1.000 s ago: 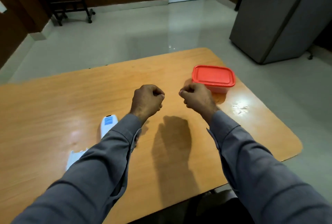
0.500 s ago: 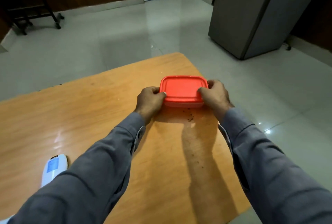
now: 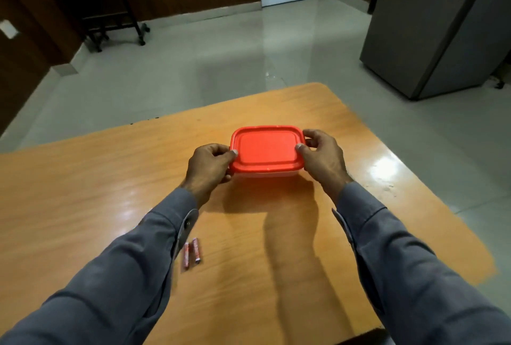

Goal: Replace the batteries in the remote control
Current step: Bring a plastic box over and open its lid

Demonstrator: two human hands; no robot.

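A small plastic box with a red lid (image 3: 266, 151) is held over the middle of the wooden table (image 3: 83, 192). My left hand (image 3: 208, 170) grips its left end, thumb on the lid's rim. My right hand (image 3: 323, 159) grips its right end the same way. Two small red batteries (image 3: 192, 253) lie side by side on the table just right of my left sleeve. The remote control is out of view.
The table's right edge and rounded far corner (image 3: 326, 90) are close to the box. A grey cabinet (image 3: 442, 26) stands on the floor at the right. A dark wheeled stand (image 3: 110, 12) is at the far left wall.
Both hands went from closed fists above the table to gripping the box's ends, and the box has come nearer the table's middle. The view shifted; the remote dropped out and the batteries appeared.
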